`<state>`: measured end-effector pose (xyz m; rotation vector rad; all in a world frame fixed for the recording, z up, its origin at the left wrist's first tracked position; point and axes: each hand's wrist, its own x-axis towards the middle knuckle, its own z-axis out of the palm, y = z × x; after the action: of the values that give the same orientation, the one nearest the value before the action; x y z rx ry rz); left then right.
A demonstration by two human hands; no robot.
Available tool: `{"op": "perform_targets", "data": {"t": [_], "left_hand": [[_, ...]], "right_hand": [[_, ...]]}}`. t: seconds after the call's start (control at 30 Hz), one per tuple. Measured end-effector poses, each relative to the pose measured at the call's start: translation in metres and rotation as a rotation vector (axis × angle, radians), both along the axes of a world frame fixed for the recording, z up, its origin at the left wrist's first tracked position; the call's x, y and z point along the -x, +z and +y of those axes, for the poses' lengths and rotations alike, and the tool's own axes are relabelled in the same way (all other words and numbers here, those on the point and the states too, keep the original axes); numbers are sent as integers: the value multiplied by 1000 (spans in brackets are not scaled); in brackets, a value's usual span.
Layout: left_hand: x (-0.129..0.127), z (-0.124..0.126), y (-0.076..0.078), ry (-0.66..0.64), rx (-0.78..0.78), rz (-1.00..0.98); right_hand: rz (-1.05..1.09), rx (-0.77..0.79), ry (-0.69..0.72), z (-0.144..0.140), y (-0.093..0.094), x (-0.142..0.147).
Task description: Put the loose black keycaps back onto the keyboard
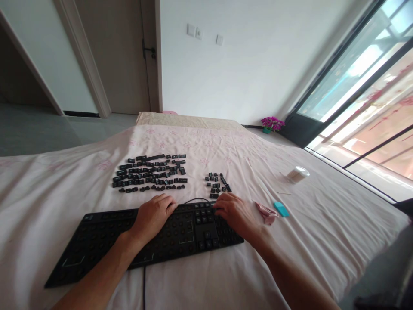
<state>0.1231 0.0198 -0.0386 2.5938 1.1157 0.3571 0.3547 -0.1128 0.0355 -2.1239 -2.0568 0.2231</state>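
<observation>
Pale floral sheet [226, 275] covers the whole lower frame. Black keyboard [106, 241] lies across lower centre-left, most keycaps stripped, a few left near its right end. Left hand [153, 217] rests palm-down on the keyboard's upper middle, fingers loosely curled, gripping nothing visible. Right hand [237, 213] lies on the keyboard's right end, fingertips bent onto the remaining keys; whether it pinches a cap, cannot tell. Large spread of loose keycaps [150, 172] above, centre-left. Smaller keycap cluster [217, 183] just above the right hand. White round container [297, 174] right of centre. Teal block [282, 209] and crumpled pink cloth [266, 212] beside the right hand.
</observation>
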Motion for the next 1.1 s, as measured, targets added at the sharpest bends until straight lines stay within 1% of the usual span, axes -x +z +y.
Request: {"op": "perform_targets", "data": {"t": [0.27, 0.53, 0.87, 1.0, 1.1], "left_hand": [[0, 0, 0, -6, 2, -15], [0, 0, 1, 4, 14, 3], [-1, 0, 1, -2, 6, -12], [0, 0, 1, 1, 30, -29], [0, -3, 8, 5, 51, -139]], "right_hand": [[-26, -30, 24, -1, -10, -2], [-12, -64, 12, -5, -22, -4], [28, -88, -29, -8, -28, -4], [33, -71, -46, -9, -25, -4], [76, -86, -63, -9, -12, 2]]}}
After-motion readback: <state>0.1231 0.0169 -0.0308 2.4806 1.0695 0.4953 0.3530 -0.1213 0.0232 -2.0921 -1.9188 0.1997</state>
